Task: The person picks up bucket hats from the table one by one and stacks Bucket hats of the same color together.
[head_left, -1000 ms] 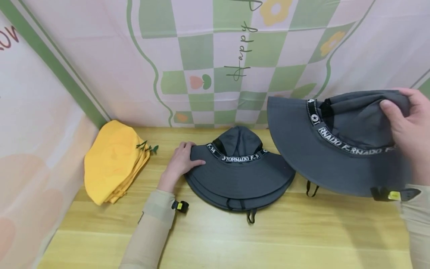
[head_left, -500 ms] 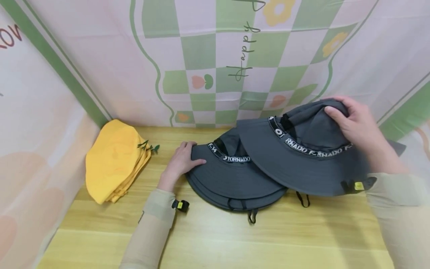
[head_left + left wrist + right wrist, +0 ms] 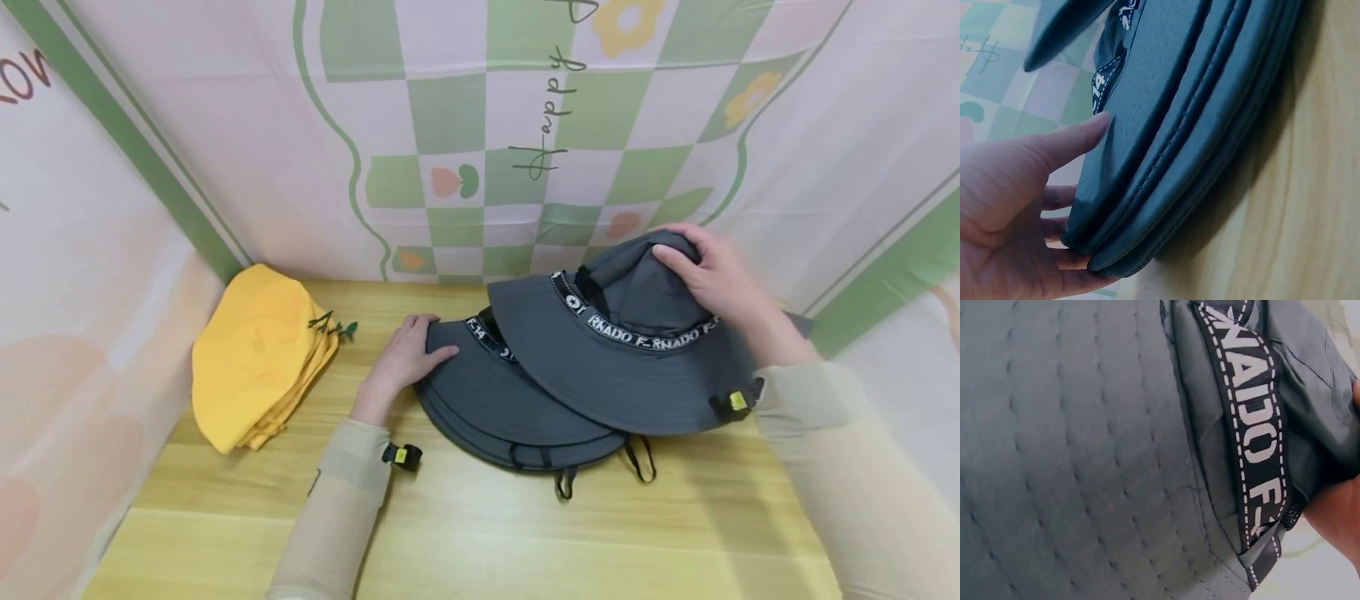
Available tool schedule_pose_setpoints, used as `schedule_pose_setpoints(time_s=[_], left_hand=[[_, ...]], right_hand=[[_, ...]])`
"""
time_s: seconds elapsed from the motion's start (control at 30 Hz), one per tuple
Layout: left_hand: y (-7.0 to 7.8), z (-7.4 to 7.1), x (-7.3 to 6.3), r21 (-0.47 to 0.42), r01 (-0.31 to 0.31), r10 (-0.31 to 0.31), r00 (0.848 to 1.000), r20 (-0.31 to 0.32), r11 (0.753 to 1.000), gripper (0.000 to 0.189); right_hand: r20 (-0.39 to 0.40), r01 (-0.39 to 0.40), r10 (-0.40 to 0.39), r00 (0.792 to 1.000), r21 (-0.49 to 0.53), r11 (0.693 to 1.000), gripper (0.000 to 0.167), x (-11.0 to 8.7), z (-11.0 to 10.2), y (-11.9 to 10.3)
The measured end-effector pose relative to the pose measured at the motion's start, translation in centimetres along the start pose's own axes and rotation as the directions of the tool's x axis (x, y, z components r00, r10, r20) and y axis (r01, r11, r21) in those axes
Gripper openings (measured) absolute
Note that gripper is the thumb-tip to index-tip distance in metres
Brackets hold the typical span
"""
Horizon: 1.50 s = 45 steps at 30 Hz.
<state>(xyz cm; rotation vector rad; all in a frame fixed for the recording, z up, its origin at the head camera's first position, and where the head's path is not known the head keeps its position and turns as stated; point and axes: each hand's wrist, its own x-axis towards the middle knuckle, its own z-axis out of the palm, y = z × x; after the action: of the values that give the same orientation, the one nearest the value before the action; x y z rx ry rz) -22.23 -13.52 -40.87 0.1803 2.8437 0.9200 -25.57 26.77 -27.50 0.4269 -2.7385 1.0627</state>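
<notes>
My right hand (image 3: 720, 275) grips the crown of a dark grey bucket hat (image 3: 630, 383), thumb on the near side. This raised hat has a black band lettered in white and overlaps the right part of a stack of grey hats (image 3: 495, 400) on the table. At the stack's left edge my left hand (image 3: 408, 358) holds the brims, its thumb (image 3: 1079, 140) on top and its fingers at the edge. Several brim layers (image 3: 1166, 175) show in the left wrist view. Close up in the right wrist view are the held hat's stitched brim (image 3: 1085, 456) and lettered band (image 3: 1254, 425).
A pile of folded yellow hats (image 3: 255, 358) with a small green sprig (image 3: 333, 325) lies at the left on the wooden table (image 3: 480, 533). Behind the table hangs a green-and-white checked cloth (image 3: 517, 108). Black cords (image 3: 641, 458) dangle at the grey hats' front.
My right hand has brought the held hat leftward from the far right, so it now covers much of the stack. My left hand stays at the stack's left edge.
</notes>
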Motion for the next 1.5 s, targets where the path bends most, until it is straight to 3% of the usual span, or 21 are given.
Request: schedule_pose_setpoints(time_s=[0.13,0.2,0.43,0.57,0.83,0.97,1.13,1.37,1.5], left_hand=[[0.1,-0.1,0.0,-0.043,-0.007,0.005,0.999,-0.048,0.999,0.059],[0.2,-0.1,0.1,-0.047,-0.039,0.034,0.995,-0.09,0.998,0.055],[0.6,-0.1,0.1,-0.095,-0.15,0.127,0.969,-0.212,0.984,0.052],[1.0,-0.3,-0.1,-0.099,-0.208,0.185,0.962,-0.202,0.973,0.051],[1.5,-0.3,-0.1,-0.024,-0.292,0.287,0.948,-0.137,0.956,0.052],[1.4,-0.3,0.0,-0.029,-0.284,0.279,0.953,-0.115,0.958,0.048],[1.0,-0.5,0.0,-0.034,-0.268,0.262,0.957,-0.124,0.963,0.044],[0.2,-0.8,-0.2,0.013,-0.232,0.232,0.965,-0.118,0.973,0.043],[-0.1,-0.9,-0.4,0.016,-0.18,0.181,0.98,-0.086,0.984,0.05]], right_hand=[[0.042,-0.015,0.015,0.999,0.008,1.0,0.044,0.3,1.8,-0.4],[0.062,-0.022,0.021,0.998,0.019,1.0,0.045,0.4,2.8,-0.6],[0.101,0.003,-0.01,0.995,0.073,0.997,0.041,0.4,6.0,-1.1],[0.094,0.01,-0.018,0.995,0.08,0.997,0.041,0.5,7.8,-1.3],[0.047,-0.018,0.015,0.999,0.07,0.997,0.04,0.4,10.9,-2.1],[0.048,-0.017,0.015,0.999,0.039,0.999,0.042,0.1,11.5,-2.4],[0.145,0.039,-0.026,0.989,-0.089,0.995,0.058,-0.6,11.0,-2.2],[0.293,0.079,0.021,0.956,-0.326,0.942,0.077,-4.1,9.6,-2.5],[0.35,0.07,0.073,0.934,-0.378,0.923,0.084,-6.3,9.3,-2.3]])
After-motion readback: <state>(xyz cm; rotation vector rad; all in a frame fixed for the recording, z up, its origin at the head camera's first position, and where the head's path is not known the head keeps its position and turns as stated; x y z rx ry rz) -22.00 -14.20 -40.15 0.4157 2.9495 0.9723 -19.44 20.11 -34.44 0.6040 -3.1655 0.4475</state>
